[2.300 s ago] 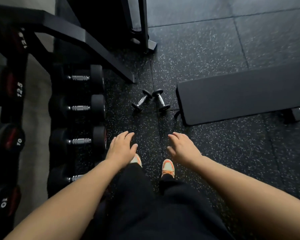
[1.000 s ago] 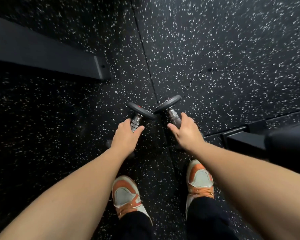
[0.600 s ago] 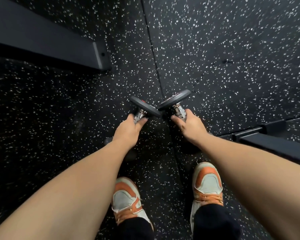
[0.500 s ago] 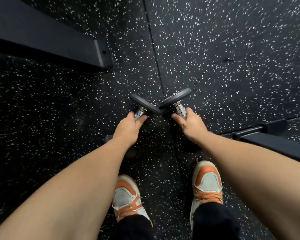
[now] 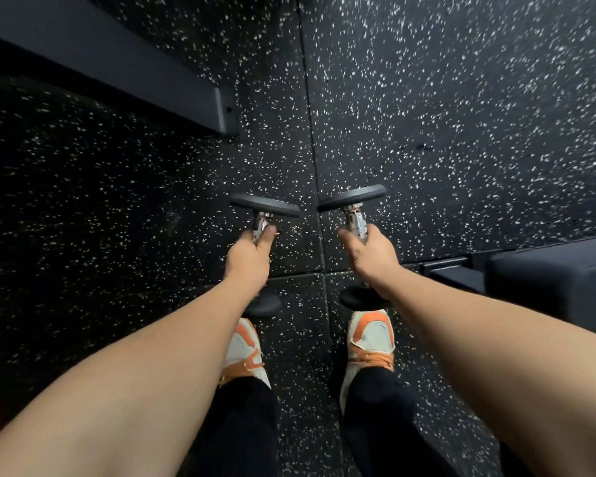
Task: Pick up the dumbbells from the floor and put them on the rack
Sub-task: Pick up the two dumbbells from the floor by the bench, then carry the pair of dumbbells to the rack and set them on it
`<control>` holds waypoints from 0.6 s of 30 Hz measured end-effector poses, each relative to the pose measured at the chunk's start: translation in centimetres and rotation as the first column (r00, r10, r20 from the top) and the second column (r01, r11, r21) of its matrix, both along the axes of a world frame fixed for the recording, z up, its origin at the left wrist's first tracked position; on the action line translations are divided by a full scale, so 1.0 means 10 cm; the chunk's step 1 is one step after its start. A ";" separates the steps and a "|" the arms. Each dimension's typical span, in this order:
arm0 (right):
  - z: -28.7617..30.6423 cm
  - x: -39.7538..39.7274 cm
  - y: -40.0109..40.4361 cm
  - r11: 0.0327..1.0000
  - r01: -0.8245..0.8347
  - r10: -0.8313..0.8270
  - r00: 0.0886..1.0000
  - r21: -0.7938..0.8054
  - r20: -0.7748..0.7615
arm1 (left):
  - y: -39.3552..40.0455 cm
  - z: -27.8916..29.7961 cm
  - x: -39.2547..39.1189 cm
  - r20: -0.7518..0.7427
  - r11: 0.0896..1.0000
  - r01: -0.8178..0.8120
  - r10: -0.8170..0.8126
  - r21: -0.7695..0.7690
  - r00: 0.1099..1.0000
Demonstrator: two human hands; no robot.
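Looking straight down: the speckled rubber floor (image 5: 461,115) fills the view, with a dark steel beam (image 5: 117,74) at upper left, likely a foot of some frame, and a dark padded block (image 5: 558,280) at the right edge. The rack itself is not in view, so its direction from here cannot be told.

Two bare forearms reach down and forward, two orange-and-white shoes (image 5: 370,333) planted below them.

Left hand (image 5: 250,258): grip wrapped tight round the metal handle of the left dumbbell (image 5: 264,205). Right hand (image 5: 372,253): grip likewise wrapped round the handle of the right dumbbell (image 5: 351,197). One weight per hand; neither hand has to cross.

Long axes: each dumbbell runs away from the body, far disc forward of the knuckles, near disc tucked under the wrist just ahead of the shoe tips. The two lie roughly parallel, the far discs near each other but apart, either side of the floor seam.

Whether the near discs are clear of the floor is not certain; they appear lifted.

Judgement: pickup is essentially done and the carry to the rack remains. Coming move turns on swinging each handle from fore-aft to whatever line the rack cradles run.
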State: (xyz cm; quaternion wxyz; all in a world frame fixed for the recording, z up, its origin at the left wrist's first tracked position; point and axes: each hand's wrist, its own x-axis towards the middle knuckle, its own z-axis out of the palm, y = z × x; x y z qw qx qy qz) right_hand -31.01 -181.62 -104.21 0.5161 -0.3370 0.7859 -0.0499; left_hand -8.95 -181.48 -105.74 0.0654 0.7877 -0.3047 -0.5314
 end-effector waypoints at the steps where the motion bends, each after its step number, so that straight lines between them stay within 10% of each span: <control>1: 0.13 0.02 -0.01 1.000 0.021 -0.021 1.000 0.005 0.019 | 0.00 0.13 -0.01 -0.011 0.999 -0.037 0.037 -0.002 0.999; 18: 3.53 0.38 -0.32 0.937 -0.316 0.338 0.928 -0.149 0.158 | 0.33 3.56 -0.01 -0.077 0.818 -0.558 0.553 -0.138 0.830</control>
